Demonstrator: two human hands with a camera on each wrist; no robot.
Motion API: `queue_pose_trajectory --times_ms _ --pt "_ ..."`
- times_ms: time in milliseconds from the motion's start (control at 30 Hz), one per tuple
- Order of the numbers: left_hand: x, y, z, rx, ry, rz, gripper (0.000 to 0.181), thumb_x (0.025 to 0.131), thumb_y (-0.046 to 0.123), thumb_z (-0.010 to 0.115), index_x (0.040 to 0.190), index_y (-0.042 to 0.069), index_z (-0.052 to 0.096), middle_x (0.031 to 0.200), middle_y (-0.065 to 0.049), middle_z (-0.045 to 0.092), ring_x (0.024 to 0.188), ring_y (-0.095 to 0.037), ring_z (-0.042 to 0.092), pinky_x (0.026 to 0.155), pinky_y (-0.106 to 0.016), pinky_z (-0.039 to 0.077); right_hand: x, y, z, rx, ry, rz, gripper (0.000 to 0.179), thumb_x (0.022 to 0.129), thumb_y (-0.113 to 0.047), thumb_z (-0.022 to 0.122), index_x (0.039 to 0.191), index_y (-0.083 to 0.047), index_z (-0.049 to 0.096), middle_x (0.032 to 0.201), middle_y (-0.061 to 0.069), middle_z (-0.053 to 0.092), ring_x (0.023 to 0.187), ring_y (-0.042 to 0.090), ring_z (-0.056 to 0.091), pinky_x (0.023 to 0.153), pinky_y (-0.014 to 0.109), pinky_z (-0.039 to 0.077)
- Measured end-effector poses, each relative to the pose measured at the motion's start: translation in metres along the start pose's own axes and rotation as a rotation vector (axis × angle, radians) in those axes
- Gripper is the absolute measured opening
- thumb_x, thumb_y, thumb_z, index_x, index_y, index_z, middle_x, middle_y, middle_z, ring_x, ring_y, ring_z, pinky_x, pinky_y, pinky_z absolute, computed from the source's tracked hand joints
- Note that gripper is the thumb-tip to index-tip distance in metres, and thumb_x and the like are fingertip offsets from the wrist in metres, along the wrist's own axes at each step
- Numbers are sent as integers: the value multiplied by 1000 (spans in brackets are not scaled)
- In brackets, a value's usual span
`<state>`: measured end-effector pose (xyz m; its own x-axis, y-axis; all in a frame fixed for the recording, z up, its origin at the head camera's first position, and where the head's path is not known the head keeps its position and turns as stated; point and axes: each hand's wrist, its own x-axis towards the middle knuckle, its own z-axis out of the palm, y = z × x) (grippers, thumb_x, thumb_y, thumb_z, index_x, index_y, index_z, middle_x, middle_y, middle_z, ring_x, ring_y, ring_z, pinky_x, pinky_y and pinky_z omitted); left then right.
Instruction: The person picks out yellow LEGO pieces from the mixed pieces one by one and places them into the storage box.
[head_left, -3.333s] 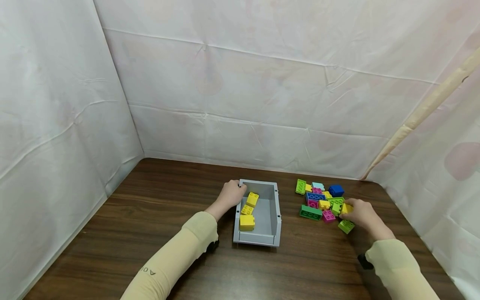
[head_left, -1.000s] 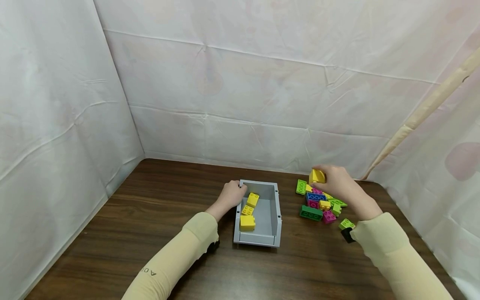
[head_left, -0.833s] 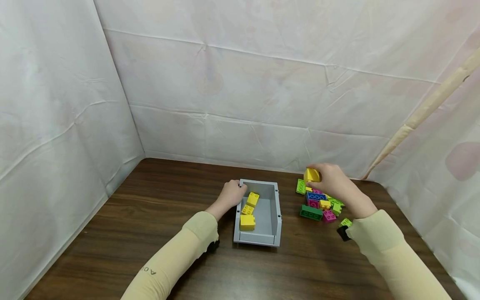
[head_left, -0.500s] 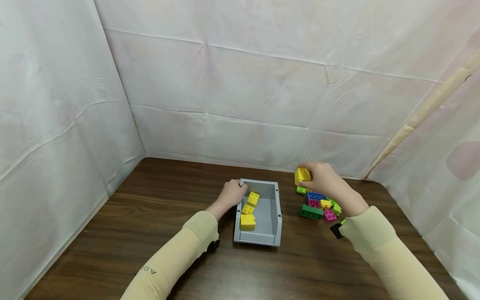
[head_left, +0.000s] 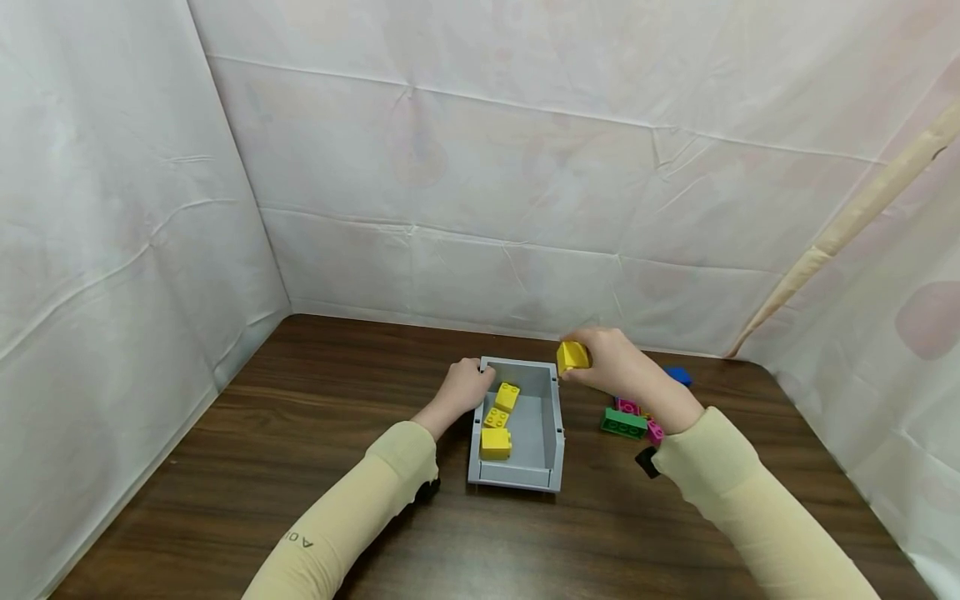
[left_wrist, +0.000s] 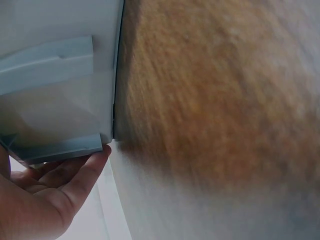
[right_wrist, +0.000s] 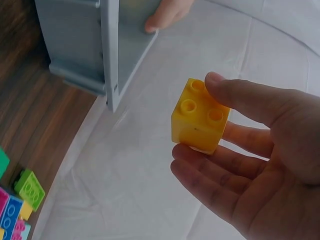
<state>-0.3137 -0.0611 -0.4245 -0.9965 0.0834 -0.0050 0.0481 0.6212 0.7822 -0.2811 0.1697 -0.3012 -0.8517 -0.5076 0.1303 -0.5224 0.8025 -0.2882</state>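
My right hand (head_left: 611, 360) pinches a yellow toy building brick (right_wrist: 199, 117) between thumb and fingers, studs showing in the right wrist view. In the head view that brick is raised beside the far right corner of a grey plastic bin (head_left: 530, 477). My left hand (head_left: 462, 386) grips the bin's far left corner, thumb over the rim; the left wrist view shows its fingers (left_wrist: 82, 182) against the outer wall. Inside the bin, along its left side, lie a yellow brick (head_left: 507, 398), a flatter yellow brick (head_left: 496, 418) and a larger yellow block (head_left: 494, 445).
Right of the bin lies a pile of bricks, partly hidden by my right forearm. A dark green brick (head_left: 624, 423), a magenta brick (head_left: 655, 432) and a blue brick (head_left: 678, 375) show; a lime brick (right_wrist: 30, 190) appears in the right wrist view. White cloth (head_left: 450, 275) walls the table's back.
My right hand picked up the yellow brick from the pile's right side, lifted it and carried it left to the bin's far right corner. My left hand and the bin stay put.
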Motion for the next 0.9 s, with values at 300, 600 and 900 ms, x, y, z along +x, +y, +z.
queue_pose_trajectory --times_ms 300,600,900 --pt "-2 1 -2 -7 4 10 33 95 24 42 65 12 40 50 2 31 45 -11 28 46 -25 30 7 -19 20 4 -33 -19 49 79 -21 77 120 -4 58 102 10 64 82 19 59 72 34 54" --pt "-1 0 -1 10 -2 -19 29 95 25 42 70 11 45 49 3 31 43 -11 26 44 -25 30 12 -27 45 16 -76 -20 51 77 -19 78 121 -4 58 108 11 64 85 20 58 73 33 54" --pt "-3 1 -1 2 -6 -13 30 96 26 42 71 9 46 50 2 32 43 -11 27 44 -24 30 13 -29 67 42 -114 -42 46 75 -11 78 117 -5 60 104 9 65 82 18 59 71 33 55"
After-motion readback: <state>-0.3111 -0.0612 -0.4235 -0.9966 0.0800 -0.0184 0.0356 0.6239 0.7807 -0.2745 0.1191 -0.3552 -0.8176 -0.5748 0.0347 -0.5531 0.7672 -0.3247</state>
